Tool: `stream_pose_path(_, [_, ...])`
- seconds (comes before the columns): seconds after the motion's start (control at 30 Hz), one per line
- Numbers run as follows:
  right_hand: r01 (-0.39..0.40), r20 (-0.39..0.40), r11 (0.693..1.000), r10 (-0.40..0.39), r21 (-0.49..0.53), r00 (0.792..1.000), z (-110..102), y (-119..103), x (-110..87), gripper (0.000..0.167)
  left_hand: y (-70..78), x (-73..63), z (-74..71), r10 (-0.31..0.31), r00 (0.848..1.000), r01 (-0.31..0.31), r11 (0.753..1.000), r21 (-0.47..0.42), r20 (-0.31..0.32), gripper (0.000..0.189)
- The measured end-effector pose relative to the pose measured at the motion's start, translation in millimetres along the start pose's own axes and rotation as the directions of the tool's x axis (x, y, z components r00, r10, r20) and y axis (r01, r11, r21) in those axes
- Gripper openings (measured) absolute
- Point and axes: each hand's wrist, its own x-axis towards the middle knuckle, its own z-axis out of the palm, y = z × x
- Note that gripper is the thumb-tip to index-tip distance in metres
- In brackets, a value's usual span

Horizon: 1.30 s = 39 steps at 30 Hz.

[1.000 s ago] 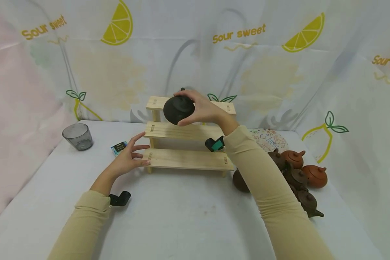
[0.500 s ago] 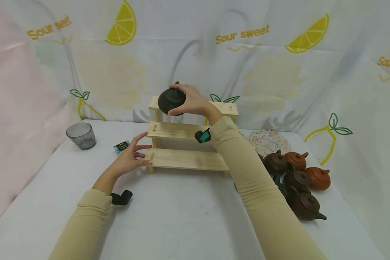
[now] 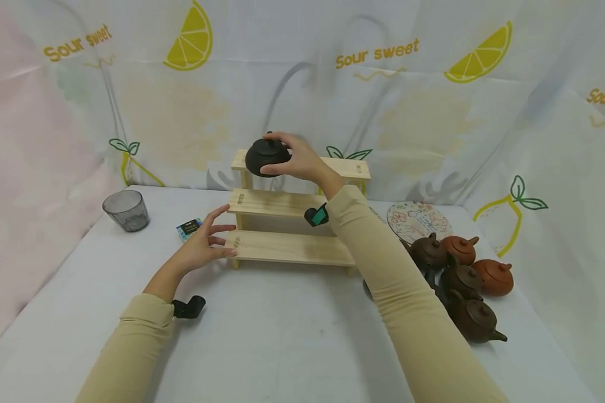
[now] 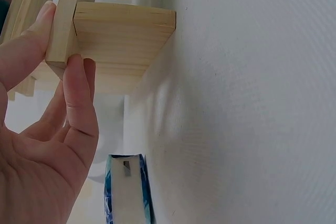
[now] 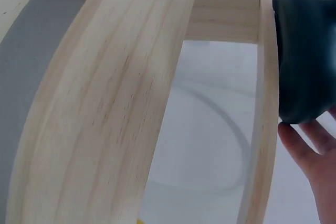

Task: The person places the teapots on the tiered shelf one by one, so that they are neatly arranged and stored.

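Note:
A black teapot [image 3: 259, 160] sits upright at the left end of the top tier of a three-tier wooden display stand [image 3: 292, 247]. My right hand [image 3: 305, 162] grips it from the right, thumb in front and fingers near the lid. In the right wrist view, the dark pot [image 5: 307, 51] is right against the top board [image 5: 269, 103], fingertips at its base. My left hand [image 3: 199, 249] steadies the stand's left side. The left wrist view has that hand's thumb and fingers pinching the end of a board [image 4: 65, 30].
Several brown and reddish teapots [image 3: 479, 319] crowd the table's right side, partly behind my right sleeve. A round patterned mat [image 3: 418, 219] lies behind them. At the left stand a grey glass cup [image 3: 127, 211] and a small blue-and-black packet [image 3: 189, 228].
My right hand has carried the black teapot left and back, then lowered it slightly onto the top tier, the pot tipping level. The left hand stays on the stand.

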Motion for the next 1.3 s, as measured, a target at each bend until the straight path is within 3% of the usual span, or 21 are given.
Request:
stream_pose_path(0.13, [0.091, -0.007, 0.988, -0.093, -0.121, 0.996, -0.9, 1.8, -4.7, 0.075, -1.2, 0.3, 0.5, 0.015, 1.000, -0.015, 1.000, 0.003, 0.002, 0.100])
stream_pose_path(0.23, [0.121, -0.015, 0.980, -0.125, -0.156, 0.992, -1.0, 2.2, -7.4, 0.076, -2.1, 0.5, 0.7, 0.027, 1.000, -0.027, 1.000, 0.008, 0.003, 0.100])
stream_pose_path(0.43, [0.106, -0.065, 0.980, -0.118, -0.171, 0.991, 1.8, -1.1, -6.6, 0.076, -1.7, 0.5, -0.1, 0.033, 0.999, -0.033, 0.999, 0.012, 0.005, 0.100])
stream_pose_path(0.63, [0.036, -0.121, 0.971, -0.066, -0.235, 0.990, 8.1, 0.9, -1.8, 0.078, 0.5, 0.6, -0.6, 0.025, 1.000, -0.025, 1.000, 0.009, 0.009, 0.100])
stream_pose_path(0.9, [0.039, -0.195, 0.994, -0.057, -0.098, 0.979, 6.0, 4.1, -17.4, 0.079, -0.1, 0.7, 0.3, 0.012, 1.000, -0.012, 1.000, -0.004, 0.007, 0.100])
stream_pose_path(1.2, [0.076, -0.242, 0.994, -0.056, 0.074, 0.969, -1.1, -1.0, -58.8, 0.072, 1.6, -1.0, 0.7, 0.010, 1.000, -0.009, 1.000, -0.027, 0.010, 0.102])
stream_pose_path(1.3, [0.097, -0.255, 0.991, -0.071, 0.089, 0.964, -2.7, -1.7, -74.2, 0.069, 2.1, 0.2, 1.3, 0.015, 1.000, -0.015, 1.000, -0.028, 0.011, 0.101])
